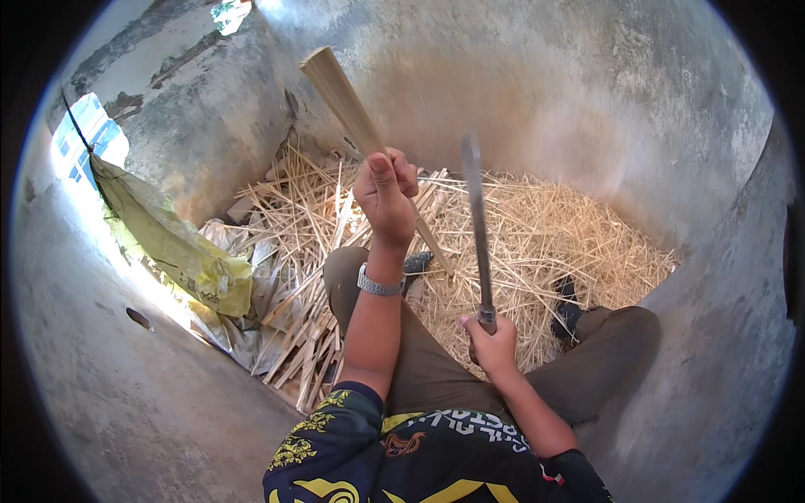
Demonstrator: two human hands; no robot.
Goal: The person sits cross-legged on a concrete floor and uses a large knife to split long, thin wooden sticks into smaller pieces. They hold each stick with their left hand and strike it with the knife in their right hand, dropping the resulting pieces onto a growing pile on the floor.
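I see the left hand clamped around a flat bamboo slat, which stands tilted, its top leaning up and left, its lower end running down past the left knee. The right hand is closed on the handle of a long blade, raised nearly upright just beside the slat, apart from it. Straw and split strips cover the floor between the legs. My worry is the blade edge: it stands near the left wrist and its metal watch, so a stroke that glances off the slat could run into the fingers or down onto the thigh. Loose straw underfoot could also let the slat's foot skid.
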